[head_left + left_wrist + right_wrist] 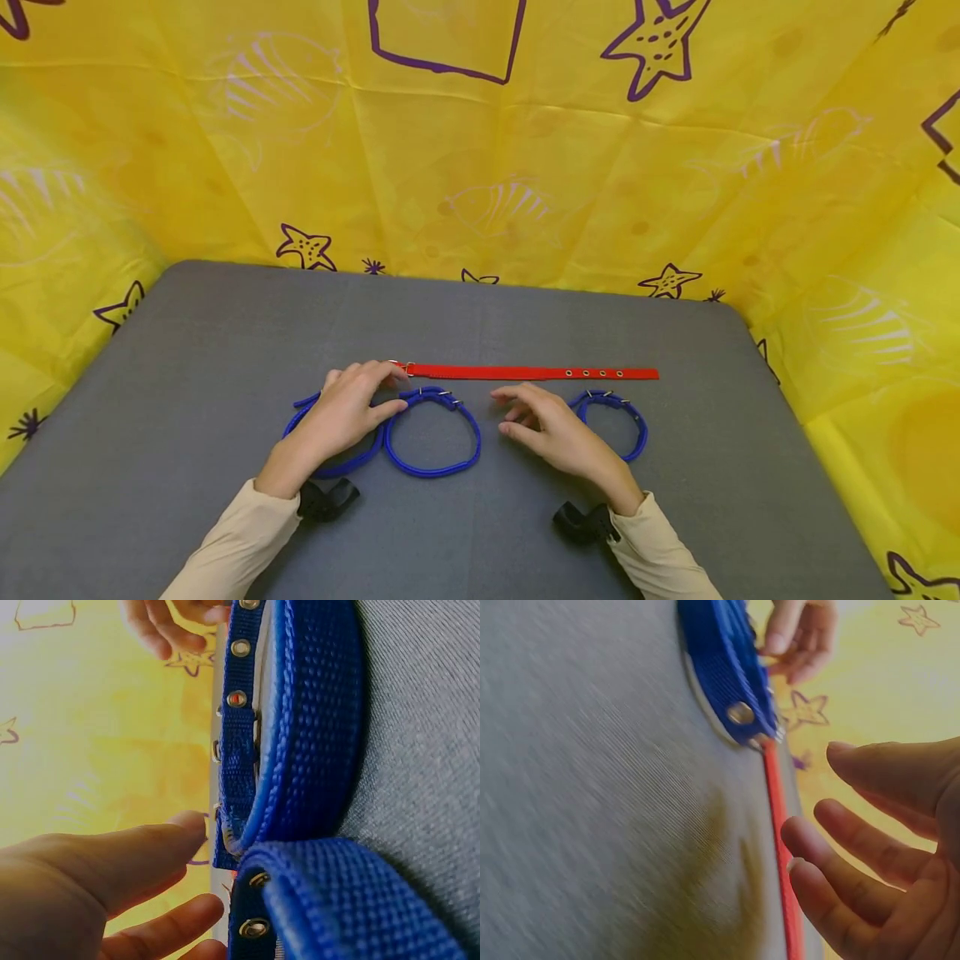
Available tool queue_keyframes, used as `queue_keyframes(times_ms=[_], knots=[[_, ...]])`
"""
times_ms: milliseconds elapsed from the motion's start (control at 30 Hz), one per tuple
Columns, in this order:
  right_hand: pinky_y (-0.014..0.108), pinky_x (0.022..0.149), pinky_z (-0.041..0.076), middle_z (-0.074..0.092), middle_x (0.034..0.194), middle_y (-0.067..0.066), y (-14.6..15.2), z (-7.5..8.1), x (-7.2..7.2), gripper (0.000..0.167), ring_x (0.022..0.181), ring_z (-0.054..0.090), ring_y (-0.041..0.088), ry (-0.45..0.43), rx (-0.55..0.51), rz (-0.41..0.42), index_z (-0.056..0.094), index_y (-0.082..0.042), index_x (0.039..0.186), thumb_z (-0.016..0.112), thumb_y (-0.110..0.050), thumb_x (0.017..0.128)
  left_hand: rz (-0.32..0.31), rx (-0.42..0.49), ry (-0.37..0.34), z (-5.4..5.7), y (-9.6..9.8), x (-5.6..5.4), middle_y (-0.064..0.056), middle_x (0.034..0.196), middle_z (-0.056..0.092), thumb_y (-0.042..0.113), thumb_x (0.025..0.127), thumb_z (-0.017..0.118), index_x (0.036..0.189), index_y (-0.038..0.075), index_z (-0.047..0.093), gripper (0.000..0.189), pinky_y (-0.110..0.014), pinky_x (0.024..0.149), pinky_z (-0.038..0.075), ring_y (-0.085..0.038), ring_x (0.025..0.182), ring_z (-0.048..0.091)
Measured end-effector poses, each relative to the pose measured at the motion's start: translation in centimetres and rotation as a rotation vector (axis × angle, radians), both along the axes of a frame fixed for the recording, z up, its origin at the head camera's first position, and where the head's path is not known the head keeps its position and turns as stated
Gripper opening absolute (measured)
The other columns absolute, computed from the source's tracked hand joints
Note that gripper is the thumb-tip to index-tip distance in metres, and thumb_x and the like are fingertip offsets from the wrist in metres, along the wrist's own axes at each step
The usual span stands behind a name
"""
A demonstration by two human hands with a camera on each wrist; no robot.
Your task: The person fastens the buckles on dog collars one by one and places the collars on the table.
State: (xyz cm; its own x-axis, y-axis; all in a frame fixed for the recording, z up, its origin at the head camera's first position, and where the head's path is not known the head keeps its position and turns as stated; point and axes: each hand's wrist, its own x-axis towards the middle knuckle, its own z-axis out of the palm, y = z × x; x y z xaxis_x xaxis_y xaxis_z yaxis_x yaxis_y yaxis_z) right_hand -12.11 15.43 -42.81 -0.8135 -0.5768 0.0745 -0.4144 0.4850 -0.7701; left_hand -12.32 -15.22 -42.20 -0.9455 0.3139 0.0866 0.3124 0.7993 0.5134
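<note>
A red collar lies stretched flat, with its buckle at the left and eyelets toward the right end. Three blue collars are buckled into rings below it: the left one, partly hidden by my left hand, the middle one and the smaller right one. My left hand reaches over the left ring with loosely bent fingers near the red collar's buckle; whether they touch it, I cannot tell. Between the middle and right rings hovers my right hand, fingers relaxed and holding nothing. Metal eyelets show on a blue collar in the left wrist view.
A grey cloth-covered table carries the collars. Yellow fabric with sea-creature drawings hangs behind it and along both sides. Black camera mounts sit on the left wrist and the right wrist.
</note>
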Motion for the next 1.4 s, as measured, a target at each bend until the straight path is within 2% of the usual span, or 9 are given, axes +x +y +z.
queue_keyframes(times_ms=[200, 333, 467, 767, 967, 1067, 1100, 1233, 1400], knots=[[0.029, 0.084, 0.055, 0.065, 0.121, 0.012, 1.5, 0.9, -0.6, 0.037, 0.099, 0.067, 0.019, 0.005, -0.008, -0.083, 0.06, -0.005, 0.128, 0.069, -0.011, 0.093, 0.005, 0.034, -0.004, -0.2, -0.2, -0.4, -0.005, 0.103, 0.067, 0.02, 0.089, 0.075, 0.114, 0.012, 0.067, 0.028, -0.046, 0.084, 0.038, -0.028, 0.1, 0.058], [0.031, 0.084, 0.055, 0.066, 0.118, 0.012, 2.7, 1.4, -1.0, 0.038, 0.098, 0.067, 0.02, 0.043, 0.018, -0.14, 0.06, -0.006, 0.129, 0.07, -0.012, 0.093, 0.009, 0.056, -0.012, -0.3, -0.4, -0.8, -0.008, 0.108, 0.066, 0.019, 0.09, 0.074, 0.115, 0.01, 0.067, 0.027, -0.05, 0.087, 0.039, -0.029, 0.102, 0.057], [0.033, 0.083, 0.055, 0.065, 0.122, 0.012, 4.2, 1.6, -1.6, 0.039, 0.1, 0.068, 0.022, 0.069, 0.037, -0.197, 0.06, -0.007, 0.131, 0.069, -0.013, 0.094, 0.012, 0.07, -0.009, -0.5, -0.6, -1.4, -0.011, 0.11, 0.066, 0.017, 0.09, 0.074, 0.115, 0.009, 0.067, 0.027, -0.05, 0.086, 0.039, -0.03, 0.1, 0.056], [0.041, 0.086, 0.055, 0.068, 0.118, 0.016, 7.6, 0.3, -3.1, 0.033, 0.104, 0.066, 0.032, 0.132, 0.034, -0.286, 0.064, -0.001, 0.124, 0.069, -0.009, 0.092, -0.014, 0.113, -0.054, -1.2, -1.1, -2.7, -0.014, 0.117, 0.063, 0.016, 0.091, 0.072, 0.121, 0.008, 0.064, 0.032, -0.05, 0.088, 0.044, -0.03, 0.102, 0.056], [0.04, 0.084, 0.055, 0.069, 0.117, 0.016, 9.7, 0.1, -3.5, 0.031, 0.104, 0.067, 0.034, 0.16, 0.074, -0.369, 0.066, -0.001, 0.122, 0.071, -0.008, 0.091, -0.018, 0.09, -0.091, -1.3, -1.3, -3.2, -0.015, 0.122, 0.062, 0.016, 0.092, 0.071, 0.127, 0.006, 0.062, 0.037, -0.05, 0.091, 0.044, -0.032, 0.107, 0.054], [0.044, 0.087, 0.053, 0.068, 0.119, 0.017, 11.0, 0.1, -3.7, 0.031, 0.109, 0.065, 0.036, 0.162, 0.112, -0.405, 0.065, -0.001, 0.122, 0.07, -0.008, 0.092, -0.018, 0.077, -0.097, -1.3, -1.2, -3.3, -0.016, 0.123, 0.062, 0.015, 0.093, 0.07, 0.126, 0.007, 0.063, 0.036, -0.052, 0.092, 0.043, -0.034, 0.11, 0.053], [0.042, 0.086, 0.053, 0.068, 0.12, 0.018, 11.4, 0.1, -3.7, 0.031, 0.11, 0.064, 0.036, 0.164, 0.126, -0.412, 0.065, -0.001, 0.122, 0.069, -0.009, 0.093, -0.018, 0.075, -0.095, -1.3, -1.2, -3.3, -0.016, 0.123, 0.062, 0.015, 0.093, 0.07, 0.126, 0.006, 0.063, 0.035, -0.052, 0.093, 0.043, -0.035, 0.11, 0.053], [0.052, 0.095, 0.046, 0.065, 0.125, 0.022, 12.9, 0.2, -3.7, 0.033, 0.12, 0.058, 0.04, 0.127, 0.187, -0.423, 0.064, -0.001, 0.125, 0.068, -0.012, 0.094, -0.02, 0.07, -0.085, -1.4, -1.2, -3.5, -0.017, 0.121, 0.063, 0.011, 0.093, 0.068, 0.123, 0.005, 0.065, 0.03, -0.053, 0.093, 0.042, -0.036, 0.111, 0.054], [0.061, 0.1, 0.04, 0.062, 0.127, 0.026, 13.8, 0.0, -3.9, 0.036, 0.122, 0.053, 0.045, 0.073, 0.241, -0.385, 0.063, 0.0, 0.127, 0.068, -0.011, 0.094, -0.024, 0.039, -0.071, -1.6, -1.2, -3.5, -0.018, 0.114, 0.065, 0.007, 0.092, 0.068, 0.12, 0.003, 0.068, 0.028, -0.051, 0.09, 0.043, -0.036, 0.106, 0.056]])
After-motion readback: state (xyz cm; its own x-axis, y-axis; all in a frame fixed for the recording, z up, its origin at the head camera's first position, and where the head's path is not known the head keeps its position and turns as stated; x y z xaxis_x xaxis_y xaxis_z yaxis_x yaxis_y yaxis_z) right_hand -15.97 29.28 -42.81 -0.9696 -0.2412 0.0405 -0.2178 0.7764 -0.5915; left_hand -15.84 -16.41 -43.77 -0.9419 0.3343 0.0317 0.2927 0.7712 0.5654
